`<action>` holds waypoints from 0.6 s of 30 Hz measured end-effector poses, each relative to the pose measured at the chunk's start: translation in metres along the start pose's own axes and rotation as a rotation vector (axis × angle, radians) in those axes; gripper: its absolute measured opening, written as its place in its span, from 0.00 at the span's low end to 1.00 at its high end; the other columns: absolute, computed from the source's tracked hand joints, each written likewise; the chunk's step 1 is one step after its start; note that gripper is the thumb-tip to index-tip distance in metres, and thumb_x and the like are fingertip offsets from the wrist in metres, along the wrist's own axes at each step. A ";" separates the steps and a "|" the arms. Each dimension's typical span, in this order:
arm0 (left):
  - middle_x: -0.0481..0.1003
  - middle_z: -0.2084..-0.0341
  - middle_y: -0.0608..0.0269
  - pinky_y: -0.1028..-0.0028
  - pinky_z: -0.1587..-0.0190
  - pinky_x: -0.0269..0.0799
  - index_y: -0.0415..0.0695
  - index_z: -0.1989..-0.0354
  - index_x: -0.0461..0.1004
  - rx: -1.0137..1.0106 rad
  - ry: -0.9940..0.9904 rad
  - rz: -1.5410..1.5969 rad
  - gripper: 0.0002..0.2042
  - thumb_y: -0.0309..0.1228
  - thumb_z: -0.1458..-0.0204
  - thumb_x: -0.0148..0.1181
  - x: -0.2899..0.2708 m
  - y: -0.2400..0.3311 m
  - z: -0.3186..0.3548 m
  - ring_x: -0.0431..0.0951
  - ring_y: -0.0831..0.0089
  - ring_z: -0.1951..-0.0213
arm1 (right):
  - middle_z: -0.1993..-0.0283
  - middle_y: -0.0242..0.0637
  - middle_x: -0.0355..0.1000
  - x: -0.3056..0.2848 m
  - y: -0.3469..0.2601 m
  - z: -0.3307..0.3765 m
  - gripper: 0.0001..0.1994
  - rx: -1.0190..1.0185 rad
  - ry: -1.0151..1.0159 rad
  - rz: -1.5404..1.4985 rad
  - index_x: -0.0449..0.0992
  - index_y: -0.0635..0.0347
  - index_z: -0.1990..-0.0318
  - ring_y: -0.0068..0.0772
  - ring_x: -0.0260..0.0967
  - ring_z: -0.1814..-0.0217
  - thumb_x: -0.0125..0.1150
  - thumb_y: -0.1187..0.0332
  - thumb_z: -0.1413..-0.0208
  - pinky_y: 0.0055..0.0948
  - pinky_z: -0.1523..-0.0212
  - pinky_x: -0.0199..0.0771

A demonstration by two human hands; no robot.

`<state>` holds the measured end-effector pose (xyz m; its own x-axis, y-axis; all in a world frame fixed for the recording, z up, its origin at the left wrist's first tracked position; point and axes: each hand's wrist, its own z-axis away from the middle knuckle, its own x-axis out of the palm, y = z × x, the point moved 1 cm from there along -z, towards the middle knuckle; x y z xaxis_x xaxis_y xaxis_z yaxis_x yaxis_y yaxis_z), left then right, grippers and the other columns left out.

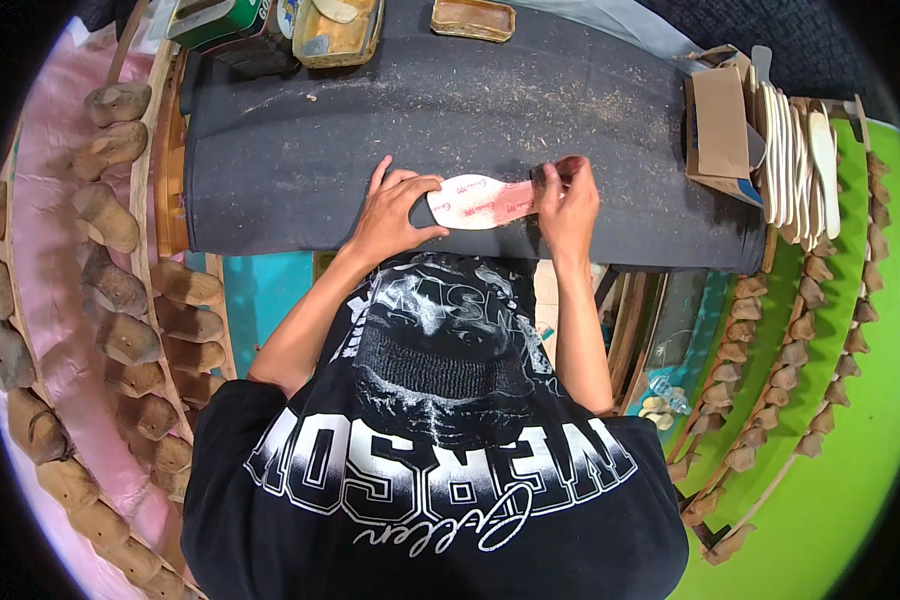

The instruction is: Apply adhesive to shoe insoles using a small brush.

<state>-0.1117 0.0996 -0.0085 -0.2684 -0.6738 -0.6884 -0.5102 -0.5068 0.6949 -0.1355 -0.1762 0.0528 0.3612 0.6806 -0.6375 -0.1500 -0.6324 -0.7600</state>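
Note:
A shoe insole (482, 202), white with red print, lies across the dark worktable near its front edge. Its rounded, wider end points left, and its narrower, pinkish part runs under my right hand. My left hand (390, 215) holds the rounded end between thumb and forefinger, the other fingers spread on the tabletop. At the other end, my right hand (568, 205) has its fingers curled closed over the insole. Something small and dark shows by those fingertips; I cannot make out what it is, and the insole's far end is hidden there.
Pale shavings litter the dark tabletop (610, 120). At the back stand a green tin (215, 22), a yellowish tub (342, 38) and a small tray (473, 18). A cardboard box (720, 125) and several pale insole-shaped pieces (792, 165) stand right. Shoe lasts (110, 215) line racks on both sides.

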 end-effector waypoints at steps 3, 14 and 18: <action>0.83 0.46 0.66 0.45 0.19 0.46 0.49 0.44 0.79 -0.009 -0.009 0.007 0.34 0.41 0.63 0.85 -0.001 -0.002 0.001 0.78 0.63 0.40 | 0.61 0.45 0.74 0.029 -0.014 0.023 0.07 -0.466 -0.063 0.202 0.75 0.59 0.58 0.53 0.73 0.58 0.65 0.75 0.43 0.51 0.56 0.73; 0.83 0.52 0.64 0.46 0.20 0.49 0.47 0.41 0.77 -0.062 0.035 0.039 0.39 0.43 0.66 0.86 0.000 -0.005 -0.001 0.80 0.61 0.43 | 0.60 0.52 0.79 0.015 -0.003 -0.008 0.11 -0.021 -0.067 -0.036 0.74 0.65 0.54 0.54 0.81 0.58 0.65 0.66 0.32 0.46 0.56 0.78; 0.83 0.52 0.64 0.47 0.20 0.50 0.46 0.42 0.77 -0.034 0.044 0.024 0.39 0.44 0.66 0.86 0.002 -0.005 0.000 0.80 0.61 0.44 | 0.65 0.51 0.74 0.020 -0.019 0.001 0.06 -0.301 -0.143 0.128 0.72 0.63 0.60 0.59 0.75 0.61 0.65 0.75 0.39 0.52 0.59 0.75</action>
<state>-0.1097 0.1013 -0.0133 -0.2437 -0.7083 -0.6625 -0.4756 -0.5080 0.7181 -0.1263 -0.1497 0.0542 0.2208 0.6202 -0.7527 0.0998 -0.7821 -0.6151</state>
